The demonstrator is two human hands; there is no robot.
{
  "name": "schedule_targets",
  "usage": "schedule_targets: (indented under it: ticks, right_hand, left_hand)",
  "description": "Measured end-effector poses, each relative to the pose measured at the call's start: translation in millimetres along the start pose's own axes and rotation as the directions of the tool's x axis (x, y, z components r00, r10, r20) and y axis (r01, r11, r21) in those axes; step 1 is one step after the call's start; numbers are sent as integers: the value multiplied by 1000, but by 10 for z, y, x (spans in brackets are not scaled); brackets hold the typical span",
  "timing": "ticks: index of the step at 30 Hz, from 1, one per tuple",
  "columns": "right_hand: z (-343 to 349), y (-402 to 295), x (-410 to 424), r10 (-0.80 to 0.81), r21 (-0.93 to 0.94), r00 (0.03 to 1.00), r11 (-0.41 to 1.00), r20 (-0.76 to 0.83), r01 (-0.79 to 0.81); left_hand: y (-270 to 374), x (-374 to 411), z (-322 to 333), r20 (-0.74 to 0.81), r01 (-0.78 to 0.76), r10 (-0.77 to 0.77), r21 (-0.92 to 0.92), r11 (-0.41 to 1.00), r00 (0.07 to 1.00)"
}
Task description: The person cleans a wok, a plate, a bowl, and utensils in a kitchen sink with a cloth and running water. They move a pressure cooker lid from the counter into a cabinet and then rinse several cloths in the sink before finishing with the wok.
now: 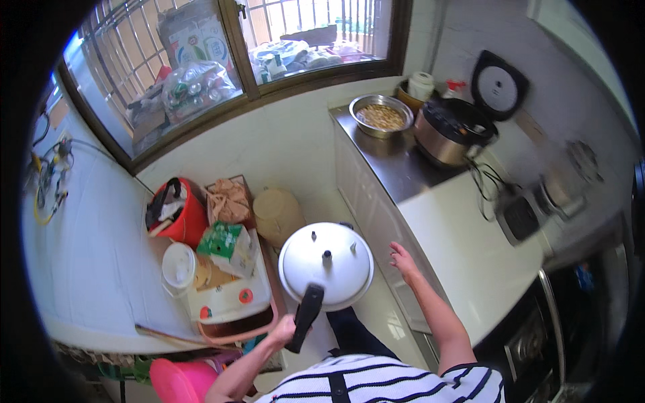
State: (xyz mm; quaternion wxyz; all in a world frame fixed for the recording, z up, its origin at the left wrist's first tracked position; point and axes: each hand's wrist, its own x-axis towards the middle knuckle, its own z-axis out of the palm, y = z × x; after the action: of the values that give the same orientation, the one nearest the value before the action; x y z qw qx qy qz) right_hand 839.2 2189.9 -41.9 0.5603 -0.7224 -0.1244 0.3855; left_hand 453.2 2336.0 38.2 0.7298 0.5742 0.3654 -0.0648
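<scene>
My left hand grips the long black handle of a silver pressure cooker. The cooker hangs in front of my body with its lid on, a black-tipped knob at the lid's middle and smaller valves around it. Apart from the cooker, my right hand is held out to its right with the fingers spread, holding nothing. It is nearest to the front of the white cabinet under the counter. What the cooker contains is hidden by the lid.
On the steel counter stand a metal bowl of soaking beans and an open rice cooker. A white worktop continues toward a black stove. Left on the floor are a red bucket, boxes, a white tub and a pink basin.
</scene>
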Motion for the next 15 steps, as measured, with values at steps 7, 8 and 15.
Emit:
schedule_targets:
  ticks: [7,8,15]
  right_hand:
    - [617,-37,2277,-103,-292,985,955,-139,59]
    - [666,-72,2456,-117,-326,978,944,-172,56]
    - [778,-217,3151,-25,-213,987,977,-156,-9]
  left_hand:
    - [225,1004,-755,-72,87,-89,-37,996,993]
    - [303,1131,-796,-88,102,-107,-56,993,990]
    - [536,1861,-1223,-96,143,-151,-83,986,984]
